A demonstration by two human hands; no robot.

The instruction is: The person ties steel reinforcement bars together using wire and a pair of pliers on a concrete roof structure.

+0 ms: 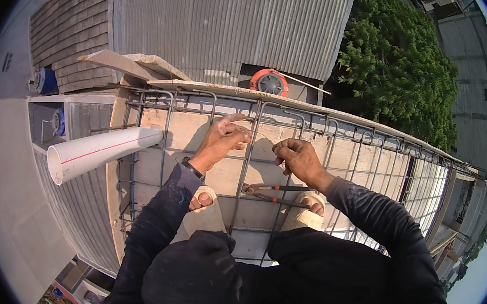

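Note:
My left hand (221, 142) hovers over a steel rebar cage (245, 167), beside one of its upright bars. Its index finger stretches out while the other fingertips and thumb draw together; anything between them is too small to make out. Across from it, my right hand (302, 161) has thumb and fingers pinched, and what they hold is hidden. Below the hands, a pair of pincers (285, 187) with black and orange handles lies across the bars, jaws toward the left, handles reaching my right foot (313, 206).
A white plastic pipe (105, 153) with a red stripe juts out at the left. Wooden formwork boards (312, 107) edge the cage. Beyond them lie a corrugated roof (226, 27), an orange-and-black round object (270, 83) and a leafy tree (398, 67). My left foot (202, 198) stands within the bars.

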